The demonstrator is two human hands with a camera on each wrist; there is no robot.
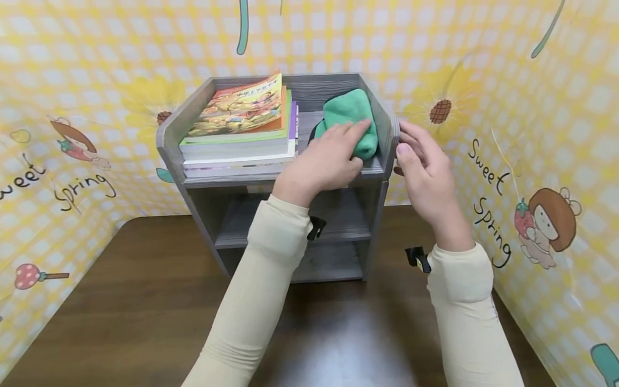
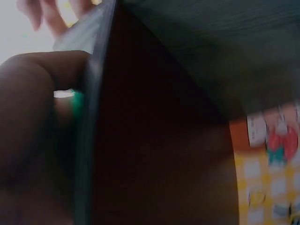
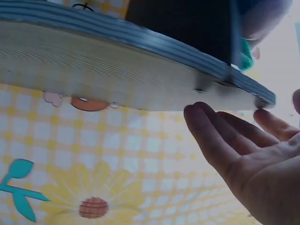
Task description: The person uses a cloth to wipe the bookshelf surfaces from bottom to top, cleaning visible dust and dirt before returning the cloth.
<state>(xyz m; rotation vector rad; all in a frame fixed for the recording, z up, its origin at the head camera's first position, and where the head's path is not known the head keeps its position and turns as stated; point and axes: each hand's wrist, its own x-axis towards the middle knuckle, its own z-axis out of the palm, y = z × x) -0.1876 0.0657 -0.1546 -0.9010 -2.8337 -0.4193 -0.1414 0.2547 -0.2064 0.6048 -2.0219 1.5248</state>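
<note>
A folded green cloth (image 1: 349, 110) with a dark edge lies at the right end of the top compartment of a grey wooden shelf (image 1: 319, 88). Over its front my left hand (image 1: 326, 158) rests with fingers extended across the fabric. In the left wrist view, that hand (image 2: 28, 108) is dark and only a sliver of the cloth (image 2: 77, 104) shows past the board's edge. Outside the right side panel (image 1: 382, 123), my right hand (image 1: 430, 177) has its fingertips right at the board. The right wrist view shows its fingers loosely extended along the panel's outer face (image 3: 117, 70).
A stack of books (image 1: 237, 121) fills the left part of the top compartment, the uppermost one tilted. Lower shelf boards (image 1: 333, 260) sit beneath. Yellow checked fabric (image 1: 309, 32) surrounds the shelf behind and at both sides. The floor (image 1: 145, 301) is brown wood.
</note>
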